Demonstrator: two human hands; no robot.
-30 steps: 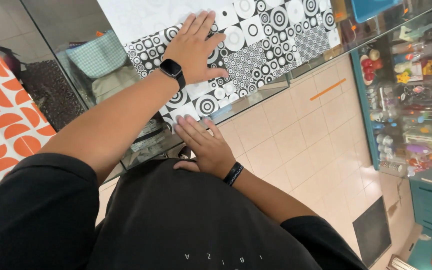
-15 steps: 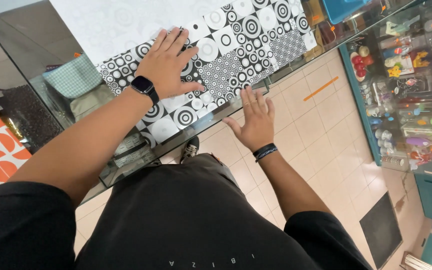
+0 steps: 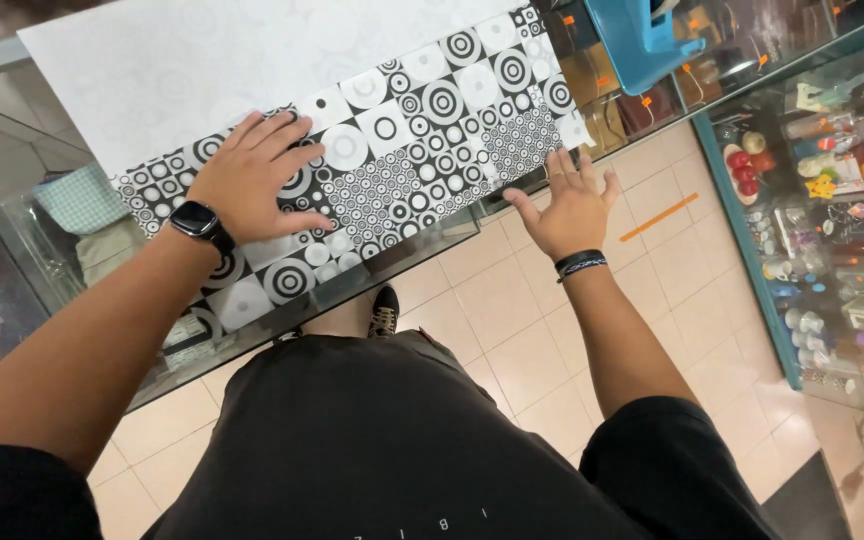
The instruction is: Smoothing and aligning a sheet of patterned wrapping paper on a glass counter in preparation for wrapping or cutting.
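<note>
A person in a black shirt leans over a glass counter (image 3: 432, 245), both hands spread flat on a sheet of black-and-white patterned paper (image 3: 422, 120) printed w/ circles and squares. The sheet lies lengthwise along the countertop, its plain white back showing on the far half. Left hand (image 3: 257, 180), smartwatch (image 3: 197, 222) on the wrist, rests palm-down, fingers splayed, on the patterned strip toward the sheet's left end; nothing gripped. Right hand (image 3: 572, 205), dark wristband (image 3: 580, 263) on the wrist, is open too, fingertips on the near edge of the paper at the counter's rim, thumb out to the side. A blue plastic item (image 3: 642, 40) sits just beyond the sheet's right end. At right, a display case (image 3: 832, 230) holds small colourful goods. Below: beige tiled floor (image 3: 512, 330), one dark shoe (image 3: 384, 310) visible.
</note>
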